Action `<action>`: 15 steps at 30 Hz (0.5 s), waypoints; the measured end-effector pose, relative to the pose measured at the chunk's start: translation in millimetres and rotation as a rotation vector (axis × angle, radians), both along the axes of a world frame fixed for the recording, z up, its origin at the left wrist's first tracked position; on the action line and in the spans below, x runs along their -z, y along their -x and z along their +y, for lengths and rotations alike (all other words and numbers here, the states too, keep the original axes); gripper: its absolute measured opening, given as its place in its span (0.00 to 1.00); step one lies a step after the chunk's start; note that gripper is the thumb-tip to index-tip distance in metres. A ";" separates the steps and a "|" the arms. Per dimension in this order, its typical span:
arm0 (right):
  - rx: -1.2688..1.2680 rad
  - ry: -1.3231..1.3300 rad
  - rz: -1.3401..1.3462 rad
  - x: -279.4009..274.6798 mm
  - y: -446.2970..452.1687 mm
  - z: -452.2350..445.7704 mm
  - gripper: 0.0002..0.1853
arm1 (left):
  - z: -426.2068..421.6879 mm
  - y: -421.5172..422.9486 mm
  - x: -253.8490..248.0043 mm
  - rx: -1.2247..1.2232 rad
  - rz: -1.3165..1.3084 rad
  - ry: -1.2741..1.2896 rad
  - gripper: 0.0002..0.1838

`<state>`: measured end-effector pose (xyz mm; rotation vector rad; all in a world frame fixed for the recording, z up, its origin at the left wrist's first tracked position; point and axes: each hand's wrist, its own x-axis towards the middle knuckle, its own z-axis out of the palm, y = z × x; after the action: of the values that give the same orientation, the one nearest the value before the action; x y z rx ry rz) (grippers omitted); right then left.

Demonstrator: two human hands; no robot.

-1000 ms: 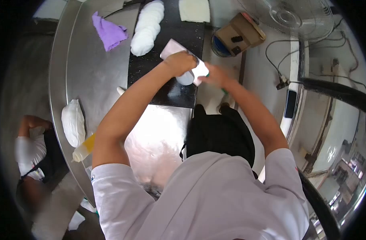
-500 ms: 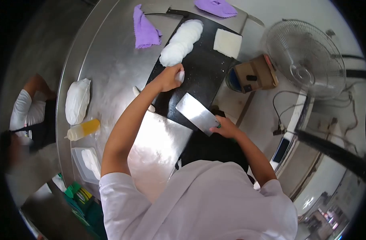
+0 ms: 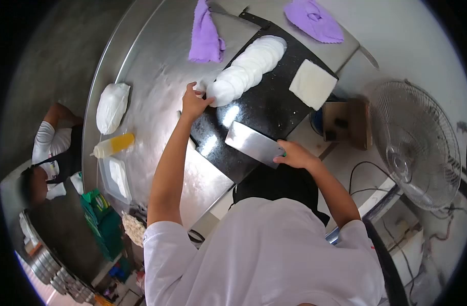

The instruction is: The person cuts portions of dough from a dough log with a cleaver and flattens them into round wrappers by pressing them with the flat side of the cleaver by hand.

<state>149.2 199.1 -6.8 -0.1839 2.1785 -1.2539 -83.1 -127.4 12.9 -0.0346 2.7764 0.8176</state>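
On the black board (image 3: 274, 120) runs a row of thin white dough wrappers (image 3: 254, 64), round and overlapping. My left hand (image 3: 194, 106) is at the row's near end, its thumb by the edge of the closest wrapper and its fingers spread apart. Whether the thumb presses on that wrapper I cannot tell. In my right hand (image 3: 296, 154) is a wide-bladed cleaver (image 3: 251, 143), gripped at the handle, its blade flat over the board's near part. A folded white cloth (image 3: 313, 84) lies on the board's right corner.
Purple cloths (image 3: 205, 38) lie beyond the board. On the steel table (image 3: 157, 86) at left are a white wrapped bundle (image 3: 112, 108), a squeeze bottle of yellow liquid (image 3: 113, 145) and a plastic container (image 3: 116, 178). A fan (image 3: 417, 148) and cardboard box (image 3: 348, 122) stand right; a person (image 3: 55, 137) is at left.
My left hand has let go of a small white piece, opened and shifted left of the row's near end. The right hand still holds the cleaver. The camera view has turned.
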 end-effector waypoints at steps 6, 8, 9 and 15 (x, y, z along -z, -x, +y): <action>-0.106 -0.011 -0.057 -8.8 35.1 20.4 0.22 | -17.8 -91.1 -9.4 -0.340 0.438 0.453 0.32; -0.060 0.051 0.017 -7.1 43.1 20.8 0.22 | -30.6 -128.5 10.1 -0.538 0.358 0.351 0.31; -0.103 0.046 0.021 -5.8 47.2 18.2 0.22 | -43.6 -148.3 27.2 -0.570 0.285 0.178 0.31; -0.253 -0.052 0.167 -35.8 97.6 -19.1 0.19 | -46.6 -193.5 38.1 -0.661 0.458 -0.165 0.22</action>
<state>51.6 180.0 28.9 -0.5426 2.2415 -1.0709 110.4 -174.0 -25.2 -0.8765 3.1315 1.3467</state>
